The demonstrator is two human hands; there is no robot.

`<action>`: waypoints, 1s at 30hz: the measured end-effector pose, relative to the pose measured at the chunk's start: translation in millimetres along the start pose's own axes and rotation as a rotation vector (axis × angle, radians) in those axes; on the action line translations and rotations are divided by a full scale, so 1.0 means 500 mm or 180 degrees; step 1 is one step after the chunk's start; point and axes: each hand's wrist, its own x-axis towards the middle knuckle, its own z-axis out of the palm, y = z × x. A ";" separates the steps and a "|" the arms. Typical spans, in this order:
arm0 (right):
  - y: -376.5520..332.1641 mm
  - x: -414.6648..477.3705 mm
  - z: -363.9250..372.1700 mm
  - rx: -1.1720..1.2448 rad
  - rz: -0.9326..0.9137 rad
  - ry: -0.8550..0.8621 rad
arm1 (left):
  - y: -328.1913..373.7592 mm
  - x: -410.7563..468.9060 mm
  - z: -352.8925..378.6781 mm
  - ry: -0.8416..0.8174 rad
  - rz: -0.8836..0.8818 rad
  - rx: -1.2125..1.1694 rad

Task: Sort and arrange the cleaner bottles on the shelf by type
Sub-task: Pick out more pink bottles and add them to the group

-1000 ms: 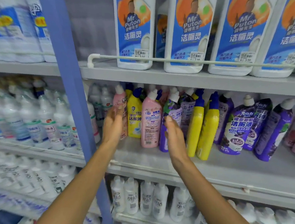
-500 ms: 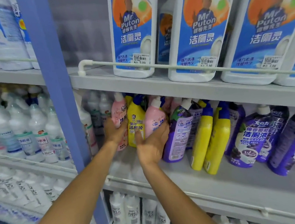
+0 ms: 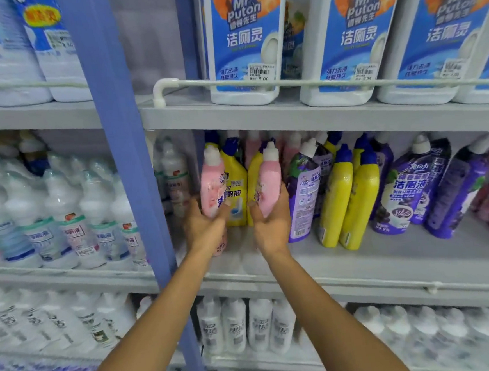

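Each large white bottle (image 3: 244, 47) on the upper shelf (image 3: 290, 114) carries a blue label reading "Mr Puton" above "洁厕灵", with a smaller line "强力去渍" lower down. A price sticker (image 3: 261, 74) on the leftmost one shows a barcode and "5.00". On the middle shelf (image 3: 360, 261), the yellow bottle (image 3: 236, 192) shows "厕液". The purple bottle (image 3: 404, 190) reads "洁厕液", with "99.9%" near its base. The left pink bottle (image 3: 212, 185) shows "洁". The print on the right pink bottle (image 3: 269, 186) is too blurred to read.
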 end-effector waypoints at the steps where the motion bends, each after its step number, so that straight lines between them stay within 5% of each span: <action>1: -0.001 -0.010 -0.012 -0.0006 -0.0026 -0.0054 | -0.001 -0.009 0.003 -0.0148 0.0013 -0.0231; 6: 0.003 -0.053 -0.057 0.0013 0.0279 -0.0077 | -0.007 -0.040 0.015 -0.0477 0.0012 -0.0747; 16: -0.038 -0.052 -0.274 0.0281 -0.0161 -0.0106 | 0.091 -0.159 0.102 -0.1584 0.0416 -0.1369; 30: 0.008 0.066 -0.770 0.0070 -0.0236 0.0242 | 0.197 -0.383 0.524 -0.2424 0.0191 -0.1384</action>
